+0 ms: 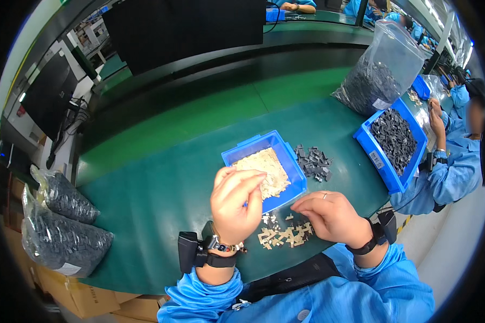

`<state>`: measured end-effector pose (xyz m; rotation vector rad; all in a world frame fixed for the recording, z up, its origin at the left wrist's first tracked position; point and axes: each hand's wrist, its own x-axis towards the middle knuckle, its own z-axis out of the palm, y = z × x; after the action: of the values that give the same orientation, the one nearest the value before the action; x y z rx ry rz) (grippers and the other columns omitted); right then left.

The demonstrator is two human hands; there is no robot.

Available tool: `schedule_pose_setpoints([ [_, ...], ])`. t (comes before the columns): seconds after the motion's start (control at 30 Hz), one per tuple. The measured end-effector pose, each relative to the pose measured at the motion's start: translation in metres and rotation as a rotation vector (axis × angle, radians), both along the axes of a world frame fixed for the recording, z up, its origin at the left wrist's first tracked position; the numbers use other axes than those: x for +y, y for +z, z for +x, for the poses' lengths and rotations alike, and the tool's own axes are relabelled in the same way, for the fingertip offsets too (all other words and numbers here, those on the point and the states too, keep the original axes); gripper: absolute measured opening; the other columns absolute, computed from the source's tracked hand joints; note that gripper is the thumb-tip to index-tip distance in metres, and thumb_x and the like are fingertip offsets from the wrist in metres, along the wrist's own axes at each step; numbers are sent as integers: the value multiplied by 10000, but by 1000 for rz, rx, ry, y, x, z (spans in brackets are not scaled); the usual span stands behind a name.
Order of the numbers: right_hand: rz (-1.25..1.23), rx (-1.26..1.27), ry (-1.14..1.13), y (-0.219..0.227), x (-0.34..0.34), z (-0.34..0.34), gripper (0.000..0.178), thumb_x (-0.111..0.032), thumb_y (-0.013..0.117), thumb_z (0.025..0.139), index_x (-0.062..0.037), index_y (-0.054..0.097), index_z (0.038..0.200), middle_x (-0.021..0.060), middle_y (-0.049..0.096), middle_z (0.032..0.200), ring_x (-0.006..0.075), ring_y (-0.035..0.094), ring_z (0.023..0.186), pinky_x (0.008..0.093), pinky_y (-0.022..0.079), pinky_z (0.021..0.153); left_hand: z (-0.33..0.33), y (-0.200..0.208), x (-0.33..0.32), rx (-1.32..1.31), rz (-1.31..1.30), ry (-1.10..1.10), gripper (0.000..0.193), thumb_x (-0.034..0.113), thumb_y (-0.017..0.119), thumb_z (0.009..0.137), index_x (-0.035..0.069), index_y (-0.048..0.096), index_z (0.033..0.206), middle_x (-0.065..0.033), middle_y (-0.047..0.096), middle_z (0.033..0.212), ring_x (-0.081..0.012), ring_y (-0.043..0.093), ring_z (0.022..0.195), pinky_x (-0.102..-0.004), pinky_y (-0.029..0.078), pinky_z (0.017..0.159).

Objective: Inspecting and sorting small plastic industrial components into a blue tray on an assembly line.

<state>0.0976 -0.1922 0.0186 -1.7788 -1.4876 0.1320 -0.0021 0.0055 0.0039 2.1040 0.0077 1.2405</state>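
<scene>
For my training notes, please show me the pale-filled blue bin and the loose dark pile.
Pale-filled blue bin (258,144), head view: far inner wall.
Loose dark pile (317,162), head view: middle pieces.

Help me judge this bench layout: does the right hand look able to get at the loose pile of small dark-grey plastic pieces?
Probably yes: the right hand is near the dark-grey pile, with green tabletop between them; the blue rectangular plastic bin stands beside that path.
</scene>
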Motion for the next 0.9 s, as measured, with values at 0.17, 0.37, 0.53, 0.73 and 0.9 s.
schedule_pose_setpoints([
  [0.17,190,41,-60,19,37,-3,104,55,644,821,11,640,915,147,673,877,319,665,790,367,535,692,0,-4,0,50,-35,-100,136,-76,647,803,-1,700,903,-106,723,855,-232,688,794,-366,486,813],
  [0.37,360,177,-84,6,63,4,125,45,692,799,21,679,921,148,668,856,279,665,770,330,533,678,-2,-7,-1,159,-229,-165,104,38,672,868,20,719,960,-88,734,902,-201,684,867,-423,407,978],
  [0.53,331,169,-92,10,63,6,118,41,704,788,12,703,902,138,686,880,268,683,787,321,547,687,-3,-6,2,196,-374,-187,97,109,690,878,66,732,954,-52,738,899,-181,694,849,-434,345,1034],
  [0.73,364,194,-120,6,63,8,124,56,699,787,6,728,896,125,696,897,238,688,788,303,551,684,-4,-2,6,279,-431,-256,60,85,704,870,60,747,905,-61,738,982,-164,671,960,-464,267,1106],
  [0.9,312,254,-126,7,63,5,148,59,686,798,8,730,929,116,681,875,223,671,753,305,538,666,-2,-10,6,250,-345,-248,103,-22,725,814,22,721,907,-98,705,1020,-204,632,1005,-393,416,992],
])
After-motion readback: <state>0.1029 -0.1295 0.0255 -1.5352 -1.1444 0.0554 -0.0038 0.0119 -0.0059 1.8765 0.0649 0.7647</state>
